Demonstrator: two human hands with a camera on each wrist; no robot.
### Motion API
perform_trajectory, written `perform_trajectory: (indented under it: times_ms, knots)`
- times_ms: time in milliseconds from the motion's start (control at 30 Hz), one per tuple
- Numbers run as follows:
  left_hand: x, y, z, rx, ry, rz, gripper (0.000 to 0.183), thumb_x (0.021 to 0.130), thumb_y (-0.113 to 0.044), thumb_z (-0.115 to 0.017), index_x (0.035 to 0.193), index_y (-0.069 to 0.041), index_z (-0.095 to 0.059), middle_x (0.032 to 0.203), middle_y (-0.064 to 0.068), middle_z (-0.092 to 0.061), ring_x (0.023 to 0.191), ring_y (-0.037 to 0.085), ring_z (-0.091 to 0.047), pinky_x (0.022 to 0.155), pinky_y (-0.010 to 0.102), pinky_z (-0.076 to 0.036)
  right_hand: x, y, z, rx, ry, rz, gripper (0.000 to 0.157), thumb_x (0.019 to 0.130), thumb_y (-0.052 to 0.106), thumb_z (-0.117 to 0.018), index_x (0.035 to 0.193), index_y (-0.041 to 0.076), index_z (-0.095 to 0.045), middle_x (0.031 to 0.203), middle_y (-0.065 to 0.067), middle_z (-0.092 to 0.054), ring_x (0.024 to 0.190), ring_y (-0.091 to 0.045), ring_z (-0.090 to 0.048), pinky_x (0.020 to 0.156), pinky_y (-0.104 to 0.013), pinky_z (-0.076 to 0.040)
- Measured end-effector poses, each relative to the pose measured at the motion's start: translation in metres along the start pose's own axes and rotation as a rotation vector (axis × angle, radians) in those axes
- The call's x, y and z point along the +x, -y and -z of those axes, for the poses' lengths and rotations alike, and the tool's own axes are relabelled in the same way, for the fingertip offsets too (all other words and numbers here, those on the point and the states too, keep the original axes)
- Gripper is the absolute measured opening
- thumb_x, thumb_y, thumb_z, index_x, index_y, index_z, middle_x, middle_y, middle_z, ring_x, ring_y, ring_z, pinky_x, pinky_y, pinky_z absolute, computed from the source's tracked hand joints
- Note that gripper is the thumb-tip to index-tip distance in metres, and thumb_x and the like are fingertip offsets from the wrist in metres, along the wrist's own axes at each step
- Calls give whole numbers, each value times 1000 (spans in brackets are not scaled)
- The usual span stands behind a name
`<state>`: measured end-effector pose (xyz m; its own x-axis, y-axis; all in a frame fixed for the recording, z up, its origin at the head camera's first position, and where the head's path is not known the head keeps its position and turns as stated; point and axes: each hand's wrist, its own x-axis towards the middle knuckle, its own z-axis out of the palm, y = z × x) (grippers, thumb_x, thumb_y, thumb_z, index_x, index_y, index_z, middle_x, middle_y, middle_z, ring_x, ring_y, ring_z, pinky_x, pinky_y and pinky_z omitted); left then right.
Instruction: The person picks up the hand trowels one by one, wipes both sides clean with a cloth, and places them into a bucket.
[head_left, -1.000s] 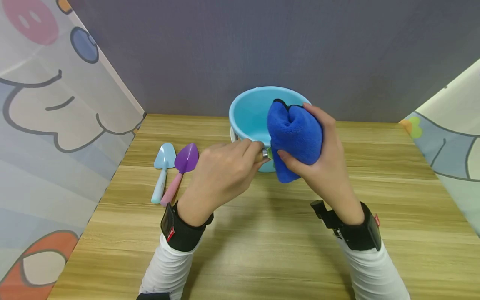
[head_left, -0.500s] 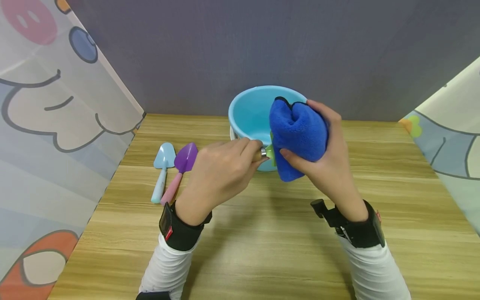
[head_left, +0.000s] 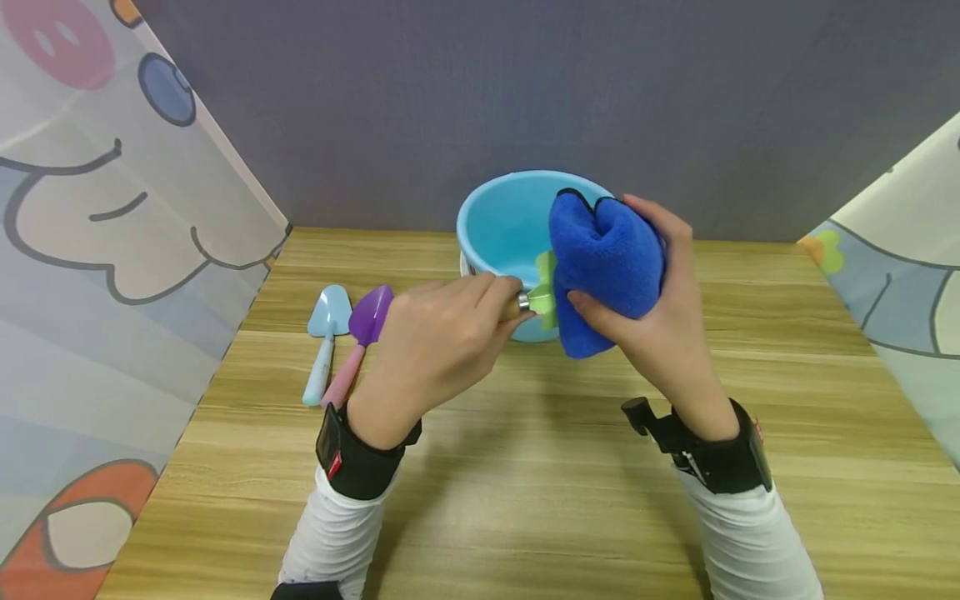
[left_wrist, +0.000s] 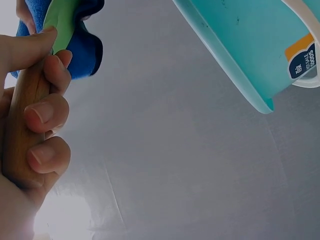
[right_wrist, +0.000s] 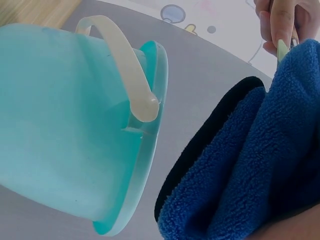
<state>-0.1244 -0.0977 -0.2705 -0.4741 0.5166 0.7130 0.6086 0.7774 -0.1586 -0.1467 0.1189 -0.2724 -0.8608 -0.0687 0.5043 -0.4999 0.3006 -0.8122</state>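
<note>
My left hand (head_left: pixel 446 337) grips the wooden handle (left_wrist: pixel 27 120) of a green garden hand tool (head_left: pixel 540 302), fingers curled round it in the left wrist view. A metal collar joins handle and green head. Most of that head is hidden by a folded blue towel (head_left: pixel 611 258) with black edging, which my right hand (head_left: pixel 663 308) holds with the thumb in front and fingers behind. Both hands are raised at the near side of a light blue bucket (head_left: pixel 491 218), and the towel overlaps its right rim in the head view.
Left of the bucket, a light blue trowel (head_left: pixel 324 346) and a purple trowel with a pink handle (head_left: pixel 345 377) lie side by side on the wooden table (head_left: pixel 525 500). The bucket has a white handle (right_wrist: pixel 122 65). A grey panel (head_left: pixel 480 92) stands behind.
My right hand and the towel have slid rightward and slightly up along the tool, so more of its green head shows. My left hand has moved slightly left, still gripping the handle.
</note>
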Motion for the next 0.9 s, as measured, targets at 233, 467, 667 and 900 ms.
perform_trajectory:
  times_ms: [233,467,667,900]
  knots:
    - [-1,5,3,6,-60,24,25,92,-30,-63,84,-7,-61,56,-3,-52,43,11,-42,32,29,-34,2,-1,3,8,-27,-22,86,72,1,-78,144,26,-37,141,0,-44,120,-18,-46,92,-54,-40]
    - [-2,7,4,-19,-81,33,23,92,-29,-63,87,-7,-63,57,-2,-55,43,11,-44,33,30,-34,1,-1,5,7,-46,-19,86,72,1,-78,144,27,-37,141,2,-45,119,-17,-46,91,-48,-40]
    - [-3,7,4,-8,-84,50,22,92,-28,-63,90,-7,-66,59,-2,-58,43,10,-44,33,29,-34,3,-3,9,-6,-82,-24,83,74,2,-76,143,27,-37,142,3,-44,119,-16,-45,91,-48,-40]
    - [-2,8,5,-9,-94,51,23,94,-26,-60,89,-4,-65,59,0,-58,43,10,-43,32,29,-33,5,-2,14,-6,-133,-38,79,76,4,-76,142,28,-38,141,6,-44,119,-16,-45,91,-43,-40]
